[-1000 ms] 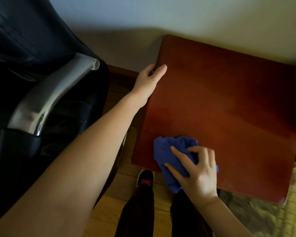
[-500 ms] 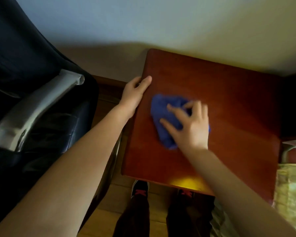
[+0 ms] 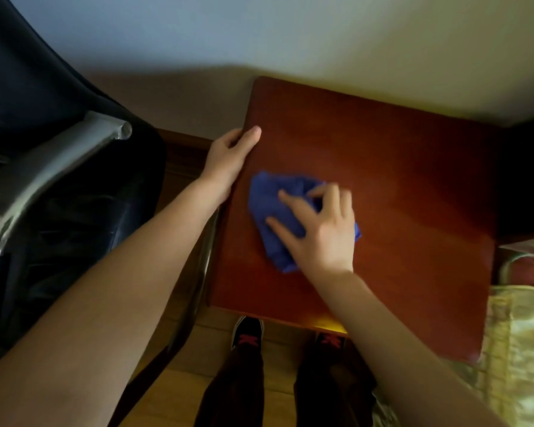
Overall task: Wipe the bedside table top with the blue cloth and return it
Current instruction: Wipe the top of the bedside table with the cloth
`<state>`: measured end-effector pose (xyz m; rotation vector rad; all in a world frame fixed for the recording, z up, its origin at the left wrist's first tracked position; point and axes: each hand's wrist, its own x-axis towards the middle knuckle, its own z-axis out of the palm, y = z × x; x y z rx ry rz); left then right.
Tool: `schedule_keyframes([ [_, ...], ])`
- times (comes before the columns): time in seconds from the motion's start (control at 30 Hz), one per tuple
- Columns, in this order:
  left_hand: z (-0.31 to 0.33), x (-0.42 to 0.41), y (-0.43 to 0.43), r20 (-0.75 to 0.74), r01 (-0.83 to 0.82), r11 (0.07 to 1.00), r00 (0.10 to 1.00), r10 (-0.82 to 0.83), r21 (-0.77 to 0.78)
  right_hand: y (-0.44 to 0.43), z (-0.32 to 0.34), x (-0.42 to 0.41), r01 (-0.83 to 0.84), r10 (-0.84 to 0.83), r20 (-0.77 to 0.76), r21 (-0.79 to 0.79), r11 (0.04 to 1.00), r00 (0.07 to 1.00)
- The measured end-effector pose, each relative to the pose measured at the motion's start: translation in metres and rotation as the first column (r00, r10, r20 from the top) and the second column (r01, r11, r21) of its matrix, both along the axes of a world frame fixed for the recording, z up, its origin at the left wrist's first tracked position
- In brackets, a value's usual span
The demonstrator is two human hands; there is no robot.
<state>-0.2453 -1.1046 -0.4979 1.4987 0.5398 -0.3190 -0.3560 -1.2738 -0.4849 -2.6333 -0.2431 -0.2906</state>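
Observation:
The reddish-brown bedside table top [image 3: 413, 186] fills the middle and right of the head view. A crumpled blue cloth [image 3: 269, 204] lies on its left half. My right hand [image 3: 321, 229] presses down on the cloth with fingers spread over it, and part of the cloth is hidden under the palm. My left hand [image 3: 228, 158] grips the table's left edge, thumb on top and fingers hidden over the side.
A dark chair with a silver armrest [image 3: 50, 180] stands close on the left. A pale wall runs behind the table. A yellowish bedspread [image 3: 524, 349] borders the table's right side. My shoes [image 3: 248, 332] stand on the wood floor below the front edge.
My right hand carried the cloth from the table's front edge up to the left middle, then slightly back toward me. The left hand kept its hold on the left edge.

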Motion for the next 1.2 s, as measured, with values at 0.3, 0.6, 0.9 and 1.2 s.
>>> schedule_keyframes([
  [0.3, 0.006, -0.005, -0.003, -0.004, 0.01, 1.0, 1.0, -0.01, -0.012, -0.057, -0.01, 0.017, -0.054, 0.059, 0.088, -0.053, 0.997, 0.994],
  [0.6, 0.022, -0.008, -0.009, -0.025, 0.002, 0.999, 1.0, -0.001, 0.04, -0.069, 0.002, -0.048, -0.047, 0.047, -0.026, -0.012, 0.999, 0.999],
  [0.9, 0.018, -0.01, -0.01, -0.014, 0.004, 1.0, 1.0, -0.003, 0.031, -0.142, -0.009, 0.067, 0.421, -0.415, 0.1, -0.047, 0.906, 0.904],
  [1.2, 0.023, -0.01, -0.013, -0.052, -0.051, 0.997, 0.997, 0.054, 0.055, -0.079, 0.001, -0.08, -0.406, 0.405, -0.03, -0.028, 0.914, 0.914],
])
